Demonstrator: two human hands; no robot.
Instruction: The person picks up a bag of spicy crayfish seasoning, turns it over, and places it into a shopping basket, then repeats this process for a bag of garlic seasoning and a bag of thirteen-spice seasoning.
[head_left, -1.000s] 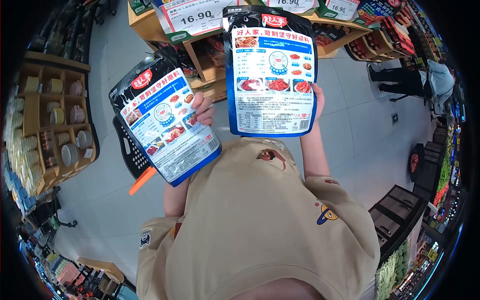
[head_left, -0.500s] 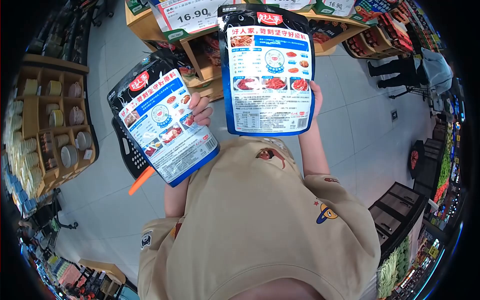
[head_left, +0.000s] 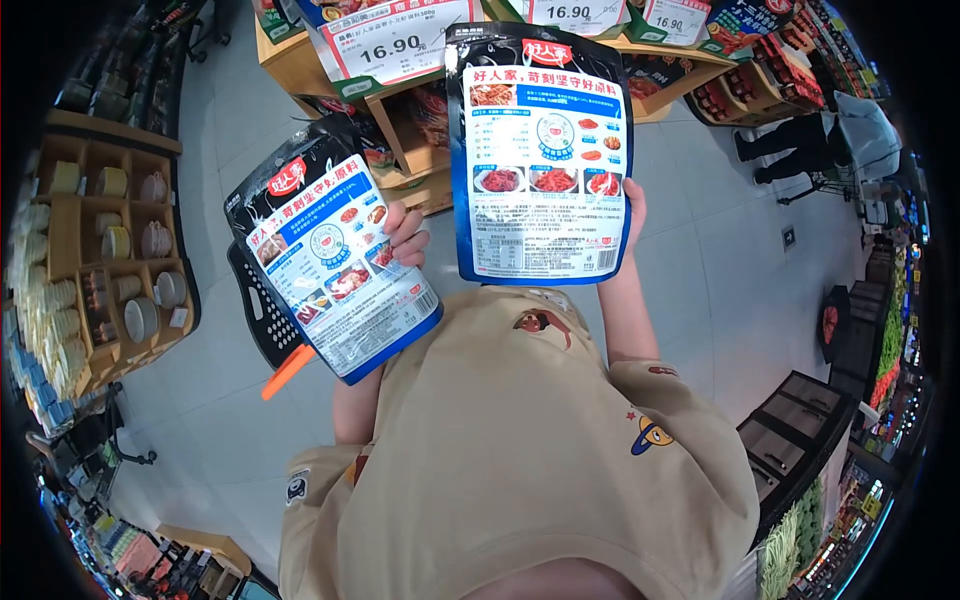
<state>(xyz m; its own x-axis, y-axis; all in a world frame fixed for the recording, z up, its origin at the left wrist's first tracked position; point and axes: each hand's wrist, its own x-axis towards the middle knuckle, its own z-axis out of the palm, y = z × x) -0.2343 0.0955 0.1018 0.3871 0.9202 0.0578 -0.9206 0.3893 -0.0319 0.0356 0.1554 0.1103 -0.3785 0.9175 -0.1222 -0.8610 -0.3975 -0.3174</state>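
A black, white and blue seasoning pouch (head_left: 335,255) is tilted at the left, its printed back towards me. The fingers of my left hand (head_left: 408,235) are closed over its right edge. A larger pouch (head_left: 545,150) of matching design stands nearly upright beside it. My right hand (head_left: 634,212) grips that one by its lower right edge, with most of the fingers hidden behind it. Partly covered by the left pouch is a black shopping basket (head_left: 262,310) with an orange handle (head_left: 287,372), near my left forearm.
Ahead is a wooden display shelf (head_left: 415,135) with packets and price cards (head_left: 405,45) reading 16.90. Cubbyholes of cups and bowls (head_left: 110,250) stand at the left. A person (head_left: 830,145) with a cart is at the upper right. Dark cabinets (head_left: 800,420) and vegetables line the right.
The pouches and the shelf all appear slightly lower in the view, as my head has tilted a little. Both hands keep the same hold on the pouches.
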